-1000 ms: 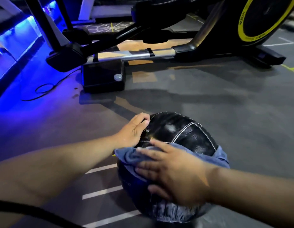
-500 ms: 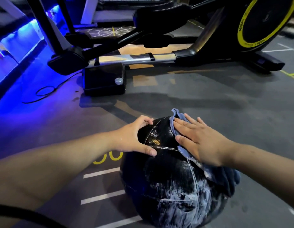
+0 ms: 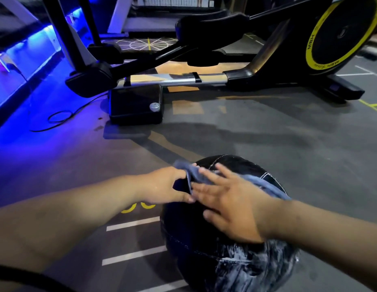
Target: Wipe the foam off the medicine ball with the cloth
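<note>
A black medicine ball (image 3: 196, 234) with white stitching sits on the grey gym floor in front of me. White foam (image 3: 246, 262) streaks its near lower right side. A blue cloth (image 3: 265, 184) lies over the top of the ball. My right hand (image 3: 229, 199) presses flat on the cloth, fingers spread toward the left. My left hand (image 3: 168, 184) holds the ball's upper left side, thumb reaching across below the cloth's edge.
An elliptical trainer (image 3: 183, 79) with a yellow-ringed flywheel (image 3: 339, 32) stands across the floor beyond the ball. A black cable (image 3: 58, 119) loops on the floor at the left by a blue-lit wall. White and yellow lines (image 3: 132, 224) mark the floor under my left arm.
My right hand has swept the cloth from the ball's near side up over the top and then leftward to my left hand. The near side now shows smeared foam.
</note>
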Demonstrator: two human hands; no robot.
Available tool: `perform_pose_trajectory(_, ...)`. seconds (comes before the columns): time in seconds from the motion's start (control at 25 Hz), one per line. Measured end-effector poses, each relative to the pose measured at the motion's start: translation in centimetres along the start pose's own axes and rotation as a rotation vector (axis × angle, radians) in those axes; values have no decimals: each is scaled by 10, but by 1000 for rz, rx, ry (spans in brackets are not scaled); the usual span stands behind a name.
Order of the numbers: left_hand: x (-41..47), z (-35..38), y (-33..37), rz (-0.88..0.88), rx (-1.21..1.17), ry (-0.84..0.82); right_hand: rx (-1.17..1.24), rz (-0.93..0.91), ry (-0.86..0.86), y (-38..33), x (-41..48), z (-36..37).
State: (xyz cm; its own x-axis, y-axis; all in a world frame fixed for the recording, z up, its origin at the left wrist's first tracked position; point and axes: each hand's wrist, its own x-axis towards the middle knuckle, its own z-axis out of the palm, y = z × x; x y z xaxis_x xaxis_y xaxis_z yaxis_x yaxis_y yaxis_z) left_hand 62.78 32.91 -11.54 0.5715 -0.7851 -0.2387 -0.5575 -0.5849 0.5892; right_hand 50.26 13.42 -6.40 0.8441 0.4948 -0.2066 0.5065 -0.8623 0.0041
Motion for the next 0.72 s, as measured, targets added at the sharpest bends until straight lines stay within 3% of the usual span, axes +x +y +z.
perform_pose_trajectory(0.08, -5, 0, -2, -10, 28, -17, -4, -31, -4, -1, 2, 1)
perform_pose_trajectory(0.2, -3, 0, -4, 24, 31, -106, 129, 291, -1, 34, -1, -12)
perform_pose_trajectory(0.24, 1, 0, -3, 21, 30, -125, 138, 318, -20, 36, -5, -15)
perform_pose_trajectory(0.44, 3, 1, 1, 49, 28, -149, 91, -103, 21, -15, -23, 3)
perform_pose_trajectory(0.56, 2, -4, 6, 49, 52, -198, 275, -148, 123, 2, -17, 3)
perform_pose_trajectory(0.72, 6, -6, 11, -56, -181, -160, 641, -85, 430, 0, -23, 10)
